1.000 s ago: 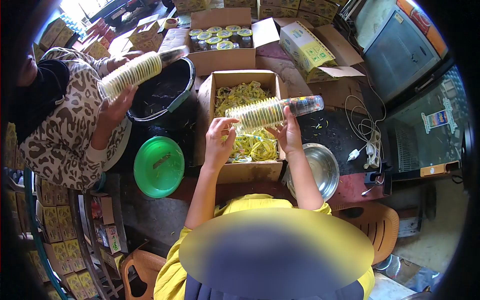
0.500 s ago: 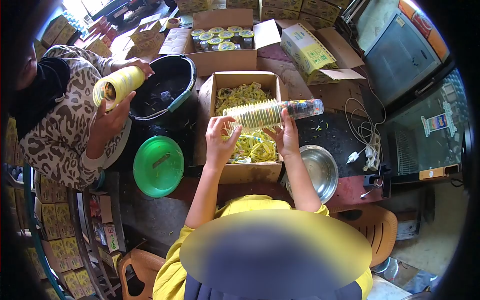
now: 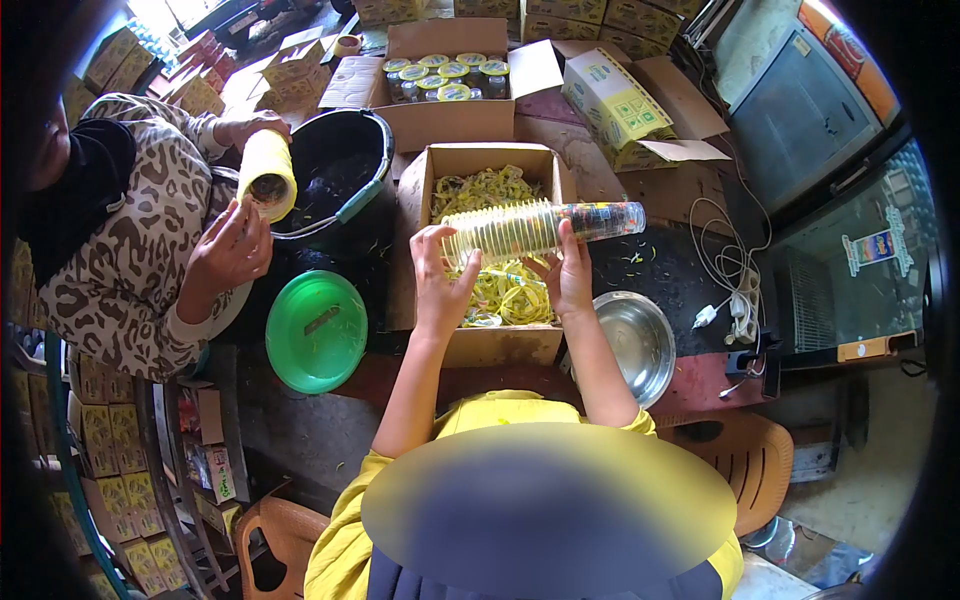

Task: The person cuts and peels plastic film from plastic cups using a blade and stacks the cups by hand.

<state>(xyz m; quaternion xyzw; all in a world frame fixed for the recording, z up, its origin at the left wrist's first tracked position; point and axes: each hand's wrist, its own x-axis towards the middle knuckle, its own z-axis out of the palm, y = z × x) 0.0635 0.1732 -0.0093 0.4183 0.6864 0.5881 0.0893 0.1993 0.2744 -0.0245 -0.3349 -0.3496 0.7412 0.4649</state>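
Note:
A long stack of nested clear cups (image 3: 510, 228) with yellowish rims lies sideways between my two hands, over an open cardboard box (image 3: 500, 345). My left hand (image 3: 438, 280) grips the stack's left, open-rim end. Around the narrower right part, where printed cup walls show, the fingers of my right hand (image 3: 567, 272) are closed. Below the stack, the box holds a heap of yellow strips (image 3: 515, 293). A co-worker at the left holds another yellow-rimmed cup stack (image 3: 266, 168) in both hands, its open end facing this way.
Nearby are a black bucket (image 3: 375, 160), a green basin (image 3: 317, 345) and a metal bowl (image 3: 650, 350). Behind stand a box of lidded cups (image 3: 450, 122) and a yellow carton (image 3: 612, 95). A white cable (image 3: 738, 260) lies at the right, beside a glass-fronted cabinet (image 3: 850, 270).
The stack in my hands has shifted slightly left and turned closer to level. The co-worker's stack has swung from a slanted pose to point toward the camera.

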